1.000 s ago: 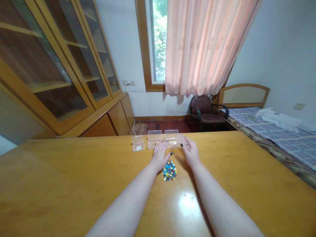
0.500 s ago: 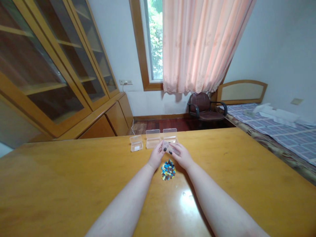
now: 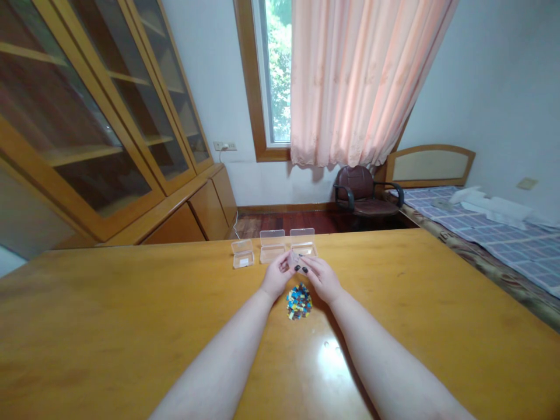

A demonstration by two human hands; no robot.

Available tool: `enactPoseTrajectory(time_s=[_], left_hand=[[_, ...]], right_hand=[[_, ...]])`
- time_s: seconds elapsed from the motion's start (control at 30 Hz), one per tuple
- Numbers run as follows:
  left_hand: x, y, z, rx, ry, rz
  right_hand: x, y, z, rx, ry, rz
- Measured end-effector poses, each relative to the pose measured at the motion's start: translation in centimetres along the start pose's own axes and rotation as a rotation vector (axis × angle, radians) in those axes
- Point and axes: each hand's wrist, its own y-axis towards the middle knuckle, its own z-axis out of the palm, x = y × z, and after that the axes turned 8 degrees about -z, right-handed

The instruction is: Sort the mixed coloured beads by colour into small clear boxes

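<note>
Between my two hands is a small clear plastic box (image 3: 294,260), partly hidden by my fingers. My left hand (image 3: 276,275) grips its left side, and my right hand (image 3: 322,276) closes on it from the right, with the thumbs close together at the front. Just below the hands, a heap of small blue, yellow and brown pieces (image 3: 299,302) lies on the wooden table (image 3: 175,326). Behind the hands stand a small open clear box (image 3: 243,256) and two larger ones, a middle clear box (image 3: 273,247) and a right clear box (image 3: 303,240), lids raised.
Beyond the table's far edge is a dark red office chair (image 3: 360,191). A glass-door cabinet (image 3: 131,134) runs along the left, and a bed (image 3: 485,227) with a checked sheet is at the right.
My thumbs have shifted slightly on the clear box, and the box has tilted a little between my hands. The heap and the open boxes stay in place.
</note>
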Motion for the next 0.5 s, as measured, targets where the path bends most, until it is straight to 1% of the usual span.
enactPoseTrajectory(time_s=[0.17,0.33,0.4,0.5], left_hand=[[-0.05,-0.14,0.32,-0.022,-0.029,0.001],[0.06,-0.22,0.42,-0.028,-0.023,0.012],[0.20,-0.16,0.33,-0.025,-0.021,0.009],[0.34,-0.07,0.09,0.005,-0.033,-0.002]], right_hand=[[-0.32,-0.23,0.20,-0.037,0.005,-0.022],[-0.17,-0.29,0.38,-0.086,0.046,0.004],[-0.23,-0.28,0.42,-0.077,0.091,0.039],[-0.60,-0.25,0.55,-0.094,0.230,0.164]])
